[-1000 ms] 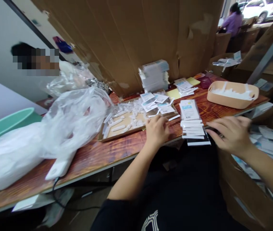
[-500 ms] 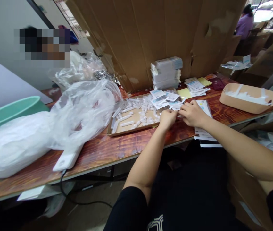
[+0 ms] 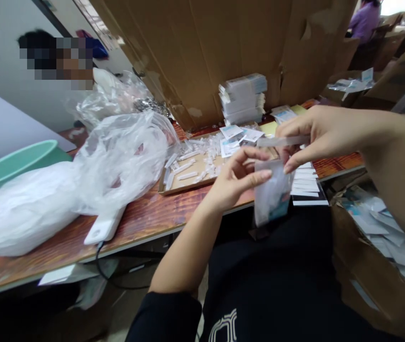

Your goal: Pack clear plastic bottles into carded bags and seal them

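Observation:
Above the table's front edge, my left hand [image 3: 236, 179] pinches a small clear plastic packet [image 3: 271, 194] at its upper left side. The packet hangs down and has white and blue printing or contents, blurred by motion. My right hand [image 3: 325, 135] is closed at the packet's upper right corner, thumb against it. A pale translucent strip [image 3: 283, 141] runs out from the right fingers over the packet's mouth; whether it is joined to the packet I cannot tell. Behind the left hand, a shallow cardboard tray [image 3: 188, 187] holds clear plastic tubes and several printed cards [image 3: 231, 131].
White cards [image 3: 305, 183] lie fanned under my right hand. A banded stack of packets [image 3: 243, 102] stands against the cardboard wall [image 3: 202, 57]. Large plastic bags [image 3: 120, 156], a green basin [image 3: 20, 161] and a corded white device [image 3: 104, 228] are left. A carton of packets [image 3: 380, 223] sits lower right.
Both hands have come up and nearer from the tray's right end, now with the packet between them. The tan bin at right is now hidden behind my right arm.

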{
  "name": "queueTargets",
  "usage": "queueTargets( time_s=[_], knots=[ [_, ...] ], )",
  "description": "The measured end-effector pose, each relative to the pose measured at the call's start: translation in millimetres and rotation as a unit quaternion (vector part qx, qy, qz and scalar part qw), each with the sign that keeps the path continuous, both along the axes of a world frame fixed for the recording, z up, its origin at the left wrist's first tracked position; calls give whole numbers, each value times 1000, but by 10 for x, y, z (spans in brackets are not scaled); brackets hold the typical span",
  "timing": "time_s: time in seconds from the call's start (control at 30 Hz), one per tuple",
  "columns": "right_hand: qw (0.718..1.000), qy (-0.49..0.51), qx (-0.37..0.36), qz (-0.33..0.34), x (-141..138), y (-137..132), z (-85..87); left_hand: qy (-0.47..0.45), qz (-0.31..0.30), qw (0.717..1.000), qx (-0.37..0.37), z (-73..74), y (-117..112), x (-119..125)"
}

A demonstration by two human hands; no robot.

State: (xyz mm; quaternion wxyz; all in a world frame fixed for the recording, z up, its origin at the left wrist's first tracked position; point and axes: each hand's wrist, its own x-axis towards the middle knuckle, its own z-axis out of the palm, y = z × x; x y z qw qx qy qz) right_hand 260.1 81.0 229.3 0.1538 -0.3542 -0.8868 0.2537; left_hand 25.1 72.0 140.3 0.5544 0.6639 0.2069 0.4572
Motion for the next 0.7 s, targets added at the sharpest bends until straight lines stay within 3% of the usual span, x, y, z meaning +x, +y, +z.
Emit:
queueTargets(
  time_s=[0.03,0.1,0.2,0.33,0.47,0.6,0.7],
  knots=[
    [998,7,-65,11,-14,-22,-70,-1,-28,999,-33,-117,-97,20],
    [980,77,-183,18,-43,-79,-321,-15,-21,996,-85,-382,-294,49],
    [924,205,-323,-1,-58,-243,-825,-16,8,988,-155,-751,-564,31],
    [873,285,-395,11,-26,-550,-1328,7,6,976,-219,-1016,-750,-62],
    [874,332,-354,-9,-82,-773,-1460,17,-75,974,-212,-1050,-688,-134],
    [873,362,-326,-17,-223,-858,-1396,63,-179,971,-149,-945,-536,-202],
    [877,346,-334,17,-304,-858,-1349,126,-202,966,-98,-827,-474,-264]
  ],
)
